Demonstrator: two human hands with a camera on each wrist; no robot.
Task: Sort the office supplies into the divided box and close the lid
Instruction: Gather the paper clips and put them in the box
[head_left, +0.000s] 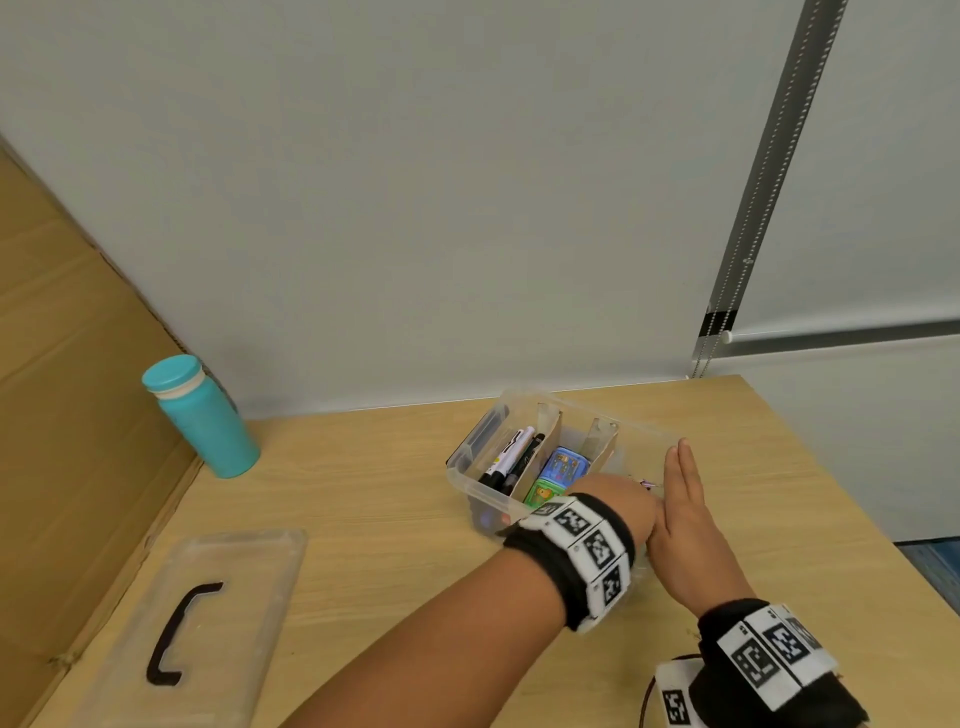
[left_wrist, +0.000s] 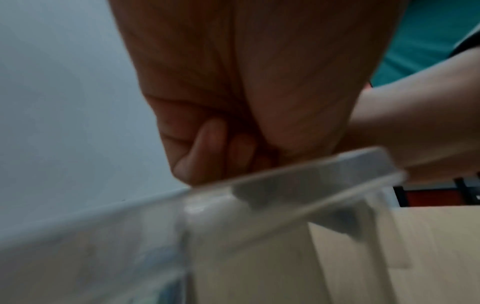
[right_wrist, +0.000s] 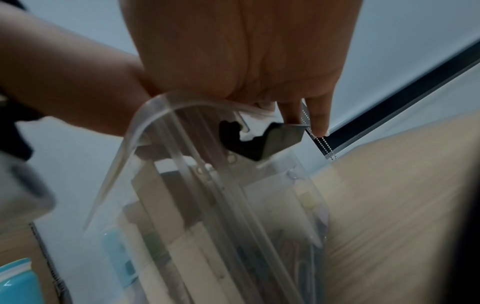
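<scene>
Divided box (head_left: 470, 470), clear thin plastic, mid-table, likely light, slick, flexing; lift by rim; right hand (head_left: 683, 512) flat-fingered against its end; left hand (head_left: 621, 504) curled over right compartment, contents unseen; lid (head_left: 208, 623) lies apart.

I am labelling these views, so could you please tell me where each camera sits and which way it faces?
Head: worn high, looks down at the table; shows both forearms, the left hand, the flat right hand.
Left wrist: looks along curled fingers at the divided box rim.
Right wrist: looks along straight fingers beside the box's black latch.
All three share the box.
</scene>
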